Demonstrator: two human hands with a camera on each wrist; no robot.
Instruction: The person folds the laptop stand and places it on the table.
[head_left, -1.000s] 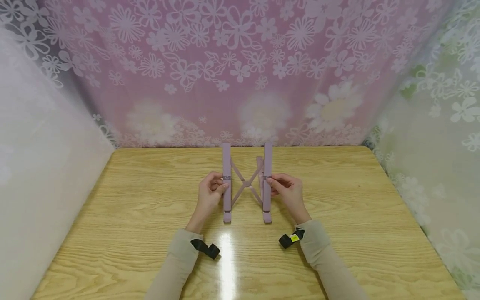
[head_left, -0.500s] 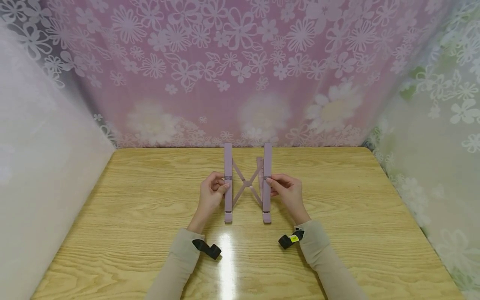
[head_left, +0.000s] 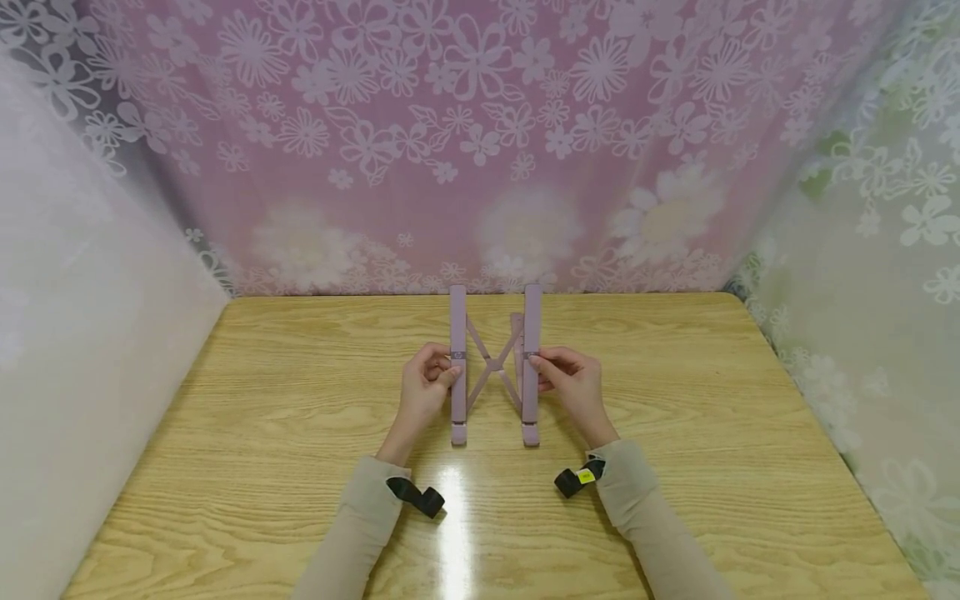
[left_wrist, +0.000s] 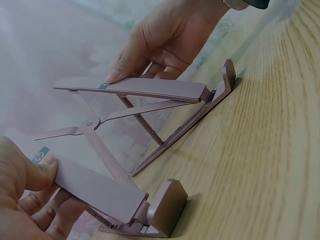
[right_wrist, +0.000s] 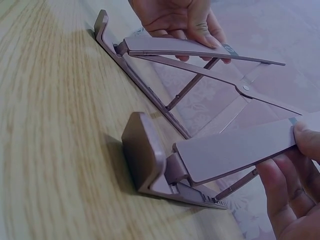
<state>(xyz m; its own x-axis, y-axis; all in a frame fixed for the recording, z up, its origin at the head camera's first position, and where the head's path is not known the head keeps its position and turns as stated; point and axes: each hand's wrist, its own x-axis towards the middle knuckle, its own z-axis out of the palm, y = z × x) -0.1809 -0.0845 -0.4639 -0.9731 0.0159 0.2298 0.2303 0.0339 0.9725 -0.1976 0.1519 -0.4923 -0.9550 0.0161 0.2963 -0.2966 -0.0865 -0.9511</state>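
A pinkish folding laptop stand (head_left: 495,365) stands on the wooden table, its two long arms joined by an X-shaped brace. My left hand (head_left: 426,382) pinches the left arm of the stand (left_wrist: 95,187) near its logo, thumb on top and fingers beneath. On the other side my right hand (head_left: 576,382) grips the right arm (right_wrist: 235,150) the same way. Both arms slope up from the base rails, held up by thin struts (left_wrist: 140,120). Upturned lips (right_wrist: 142,152) rise at the near ends of the rails.
The wood-grain table (head_left: 300,517) spreads out around the stand. A pink floral curtain (head_left: 450,167) hangs behind its far edge, with pale curtains at both sides. Black straps with small cameras (head_left: 427,502) sit on both wrists.
The two arms of the stand have come slightly closer together. My left hand has shifted a little right and my right hand a little left, both keeping their grip.
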